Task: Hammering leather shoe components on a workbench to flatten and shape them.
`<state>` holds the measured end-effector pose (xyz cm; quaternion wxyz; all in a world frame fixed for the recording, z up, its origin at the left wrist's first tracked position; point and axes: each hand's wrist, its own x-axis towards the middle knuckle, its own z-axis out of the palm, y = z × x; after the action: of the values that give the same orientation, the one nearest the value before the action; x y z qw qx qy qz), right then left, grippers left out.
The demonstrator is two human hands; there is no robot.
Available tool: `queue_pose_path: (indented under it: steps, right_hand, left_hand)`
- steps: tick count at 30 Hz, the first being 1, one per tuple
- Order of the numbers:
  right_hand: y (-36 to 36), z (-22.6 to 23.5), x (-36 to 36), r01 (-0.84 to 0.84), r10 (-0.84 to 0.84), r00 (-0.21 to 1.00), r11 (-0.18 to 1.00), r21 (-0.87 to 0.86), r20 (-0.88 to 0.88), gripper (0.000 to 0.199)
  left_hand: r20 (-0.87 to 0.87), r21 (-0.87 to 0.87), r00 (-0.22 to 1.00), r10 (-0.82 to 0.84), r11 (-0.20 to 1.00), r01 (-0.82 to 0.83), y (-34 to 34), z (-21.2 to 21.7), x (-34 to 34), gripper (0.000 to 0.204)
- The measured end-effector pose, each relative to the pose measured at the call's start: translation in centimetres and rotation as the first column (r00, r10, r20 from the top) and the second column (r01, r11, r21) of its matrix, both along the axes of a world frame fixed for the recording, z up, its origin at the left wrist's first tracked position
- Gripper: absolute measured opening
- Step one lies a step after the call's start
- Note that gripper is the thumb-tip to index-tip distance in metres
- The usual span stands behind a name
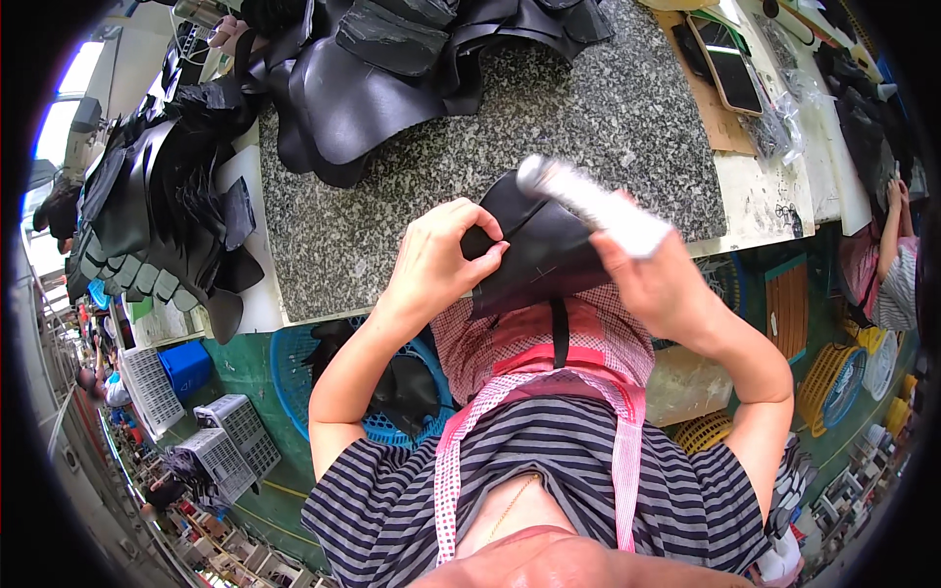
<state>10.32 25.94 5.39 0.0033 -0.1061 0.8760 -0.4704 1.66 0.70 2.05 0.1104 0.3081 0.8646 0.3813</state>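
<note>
Near the front edge of the stone slab, my left hand (446, 250) pinches the edge of a black leather piece (554, 260) between thumb and fingers. This piece is folded or layered and hangs partly over the edge towards my lap, with a small pale cross mark on its face. Closed around a white and silver hammer-like tool (578, 196), my right hand (652, 279) is to the right of the leather. Motion blurs the tool, so its exact kind is unclear; its rounded end is over the leather's far edge. I cannot tell whether they touch.
Black leather pieces (343, 98) lie across the far side of the speckled slab (627, 127). More stacked pieces (157, 186) sit at the left. A phone (727, 64) rests at the far right. Below the table stand a blue basket (289, 372) and grey crates (230, 441).
</note>
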Motion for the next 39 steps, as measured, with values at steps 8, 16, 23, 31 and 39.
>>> queue_pose_path:
  steps: [8,16,23,31,39]
  right_hand:
    - [-0.2,1.0,-0.3,0.016,-0.015,0.999,1.000,-0.007,0.030,0.023]
    - [1.9,0.6,-0.7,0.083,-0.072,0.992,0.991,0.109,-0.099,0.035]
    - [2.1,-2.4,0.1,0.053,-0.074,0.963,0.995,0.087,0.259,0.018]
    - [2.3,-3.1,0.2,0.045,-0.052,0.984,0.998,0.045,0.171,0.018]
    - [2.5,-3.0,0.3,0.022,-0.037,0.987,0.995,0.094,0.155,0.024]
  left_hand:
    - [-0.007,-0.054,1.000,0.011,0.998,-0.012,0.1,0.1,-0.1,0.021]
    - [-0.066,0.015,0.989,0.129,0.992,-0.128,2.2,-0.5,1.9,0.019]
    - [-0.253,0.107,0.951,0.177,0.982,-0.154,4.3,-2.2,3.2,0.018]
    - [-0.168,0.151,0.970,0.174,0.977,-0.149,4.0,-1.7,3.2,0.019]
    - [-0.068,0.081,0.977,0.205,0.977,-0.199,3.9,-0.8,2.4,0.028]
